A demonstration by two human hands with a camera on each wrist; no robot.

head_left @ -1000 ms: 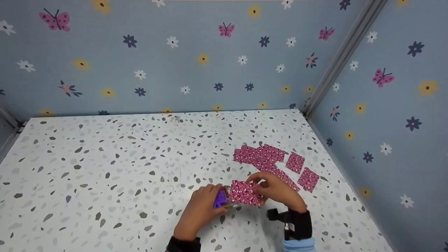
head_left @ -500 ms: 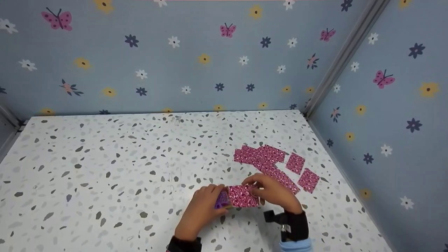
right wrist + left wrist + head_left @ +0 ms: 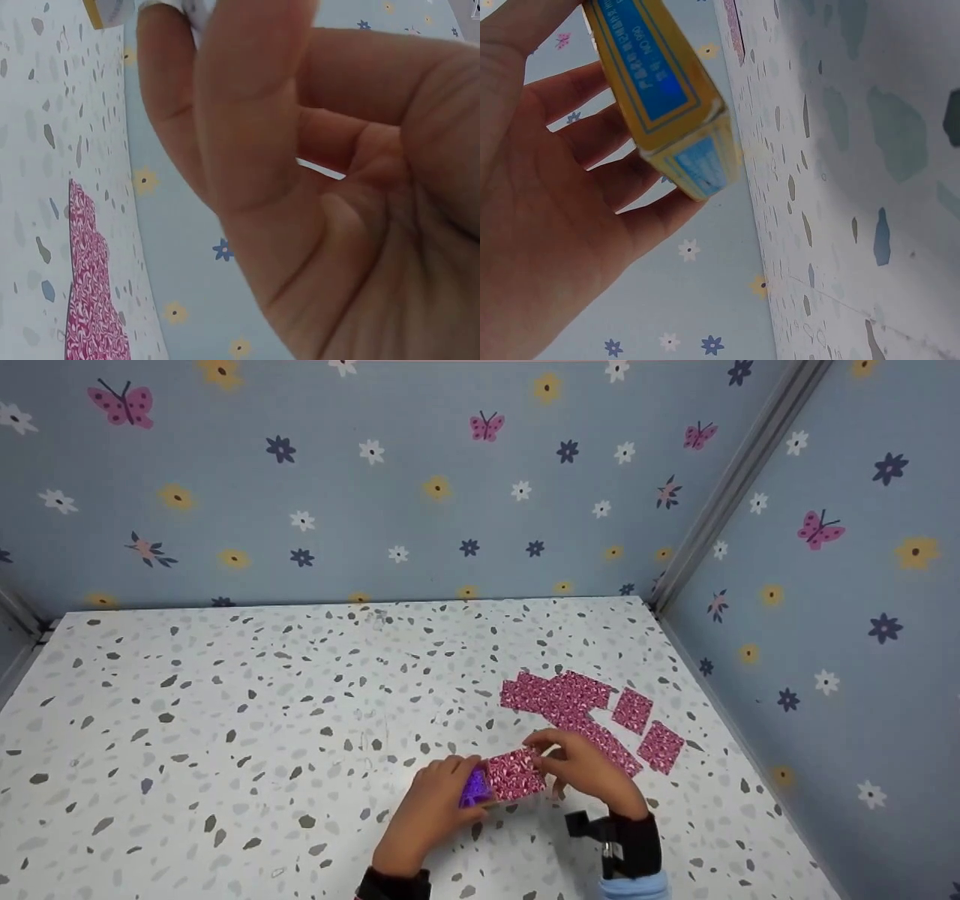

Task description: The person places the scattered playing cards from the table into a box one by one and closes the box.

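Head view, two hands (image 3: 431, 799) (image 3: 581, 765), one box (image 3: 656, 86), one card (image 3: 514, 775) visible between them

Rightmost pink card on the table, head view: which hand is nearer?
Right. In the head view, the right hand is left of the rightmost pink card, not touching it; the left hand is farther left, gripping a yellow box.

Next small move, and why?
Probably ease the pink-patterned card toward the left hand, into the box: the left hand grips the box, while the right hand holds the card's far edge, its near edge at the box's end.
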